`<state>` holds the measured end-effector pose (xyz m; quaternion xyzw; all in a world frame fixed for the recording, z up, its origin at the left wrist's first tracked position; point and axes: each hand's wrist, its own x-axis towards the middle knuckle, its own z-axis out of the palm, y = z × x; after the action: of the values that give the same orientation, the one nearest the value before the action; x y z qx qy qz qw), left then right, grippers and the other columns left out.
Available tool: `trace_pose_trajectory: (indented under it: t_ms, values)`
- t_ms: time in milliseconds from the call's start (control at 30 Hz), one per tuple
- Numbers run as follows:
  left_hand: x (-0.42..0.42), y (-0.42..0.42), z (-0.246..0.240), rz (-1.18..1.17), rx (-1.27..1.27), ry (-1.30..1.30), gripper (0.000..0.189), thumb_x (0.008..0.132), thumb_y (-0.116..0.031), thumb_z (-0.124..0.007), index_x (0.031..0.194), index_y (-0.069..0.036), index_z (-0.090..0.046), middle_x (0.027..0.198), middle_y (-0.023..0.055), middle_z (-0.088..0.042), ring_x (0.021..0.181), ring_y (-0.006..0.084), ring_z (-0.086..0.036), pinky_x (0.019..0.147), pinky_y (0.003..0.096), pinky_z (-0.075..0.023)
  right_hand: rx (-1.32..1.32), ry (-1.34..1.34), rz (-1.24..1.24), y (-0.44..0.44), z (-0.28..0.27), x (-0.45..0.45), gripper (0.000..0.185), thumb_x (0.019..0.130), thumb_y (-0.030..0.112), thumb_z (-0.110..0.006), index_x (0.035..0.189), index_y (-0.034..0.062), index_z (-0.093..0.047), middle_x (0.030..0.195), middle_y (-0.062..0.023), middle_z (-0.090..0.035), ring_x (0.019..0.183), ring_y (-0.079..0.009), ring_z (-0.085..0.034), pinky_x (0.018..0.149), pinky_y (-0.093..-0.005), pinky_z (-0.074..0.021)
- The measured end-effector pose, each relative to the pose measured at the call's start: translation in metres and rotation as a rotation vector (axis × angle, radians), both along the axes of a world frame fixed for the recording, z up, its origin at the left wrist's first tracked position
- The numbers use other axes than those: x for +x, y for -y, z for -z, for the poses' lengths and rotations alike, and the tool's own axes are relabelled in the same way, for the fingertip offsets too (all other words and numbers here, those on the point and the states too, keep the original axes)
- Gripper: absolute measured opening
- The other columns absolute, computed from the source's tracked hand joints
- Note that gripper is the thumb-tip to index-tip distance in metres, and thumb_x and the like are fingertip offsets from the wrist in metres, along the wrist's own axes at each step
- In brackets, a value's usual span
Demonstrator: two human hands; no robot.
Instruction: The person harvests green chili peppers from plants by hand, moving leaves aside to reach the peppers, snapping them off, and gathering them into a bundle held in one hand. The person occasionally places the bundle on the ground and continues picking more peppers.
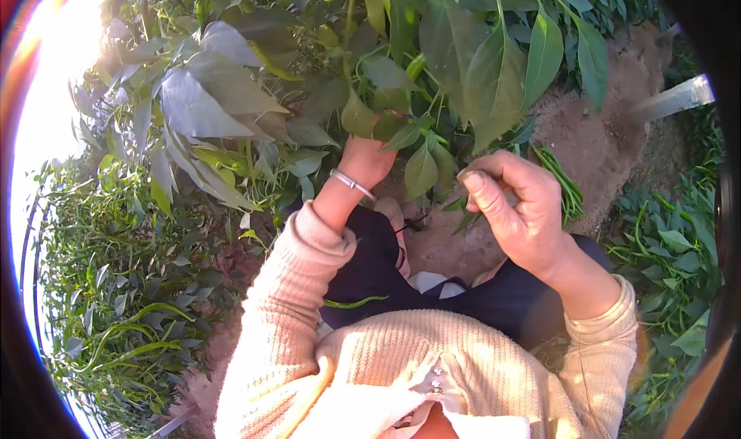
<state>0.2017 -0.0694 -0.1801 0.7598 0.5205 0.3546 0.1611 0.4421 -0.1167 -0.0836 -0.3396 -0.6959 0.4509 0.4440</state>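
My left hand [369, 149], with a silver bangle on its wrist, reaches up into the leaves of a pepper plant [421, 170]; the foliage hides its fingers. My right hand [517, 204] is raised to the right of that plant, fingers curled and thumb against the index finger; whether anything small is between them cannot be seen. Beyond it, a bundle of long green chili peppers [560, 184] lies at the bare soil. One green chili pepper [355, 303] rests on the dark trousers at my lap.
Dense pepper plants [133, 254] grow on the left, with more plants [666, 248] on the right. A pale post [677, 99] slants at the upper right over brown soil [608, 144]. Large leaves [220, 92] hang close above the left arm.
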Motion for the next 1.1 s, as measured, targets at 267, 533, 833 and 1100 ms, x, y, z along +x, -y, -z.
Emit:
trace_pose_trajectory:
  t_ms: [267,533,833,1100]
  values:
    - [-0.013,-0.054,-0.022,0.111,-0.194,0.36,0.032,0.092,-0.015,-0.052,0.123,-0.008,-0.051,0.107,0.0138,-0.063,0.095,0.0287,-0.061,0.082,0.0386,-0.0497,-0.154,-0.162,0.214,0.027,0.032,-0.004,0.02,0.097,0.017,-0.055,0.092,-0.0022,-0.06,0.069,-0.0025,-0.058,0.062,-0.0079,-0.055,0.059,-0.0211,-0.0452]
    - [-0.088,-0.024,-0.068,0.668,-0.4,1.736,0.03,0.097,-0.025,-0.05,0.12,-0.006,-0.052,0.102,0.0062,-0.061,0.088,0.0186,-0.059,0.077,0.0313,-0.0487,-0.269,-0.193,0.218,0.028,0.049,-0.003,0.021,0.097,0.018,-0.054,0.091,-0.0016,-0.061,0.068,-0.0016,-0.058,0.061,-0.0064,-0.054,0.057,-0.0202,-0.043]
    - [-0.096,0.039,-0.062,-0.057,-0.202,1.439,0.027,0.097,-0.027,-0.052,0.111,-0.005,-0.059,0.08,-0.0023,-0.058,0.067,0.0089,-0.052,0.056,0.0226,-0.0395,-0.335,-0.169,0.017,0.048,0.056,-0.015,0.014,0.091,0.01,-0.062,0.09,-0.0039,-0.062,0.071,-0.002,-0.06,0.061,-0.0046,-0.056,0.055,-0.0196,-0.045]
    - [-0.082,0.079,-0.057,0.21,-0.089,1.331,0.028,0.093,-0.02,-0.056,0.117,-0.007,-0.053,0.083,0.0025,-0.054,0.062,0.0128,-0.052,0.053,0.026,-0.0425,-0.264,-0.04,-0.165,0.056,0.066,-0.024,0.026,0.087,0.013,-0.066,0.105,-0.0045,-0.059,0.091,-0.0114,-0.061,0.077,-0.0191,-0.061,0.066,-0.0279,-0.0496]
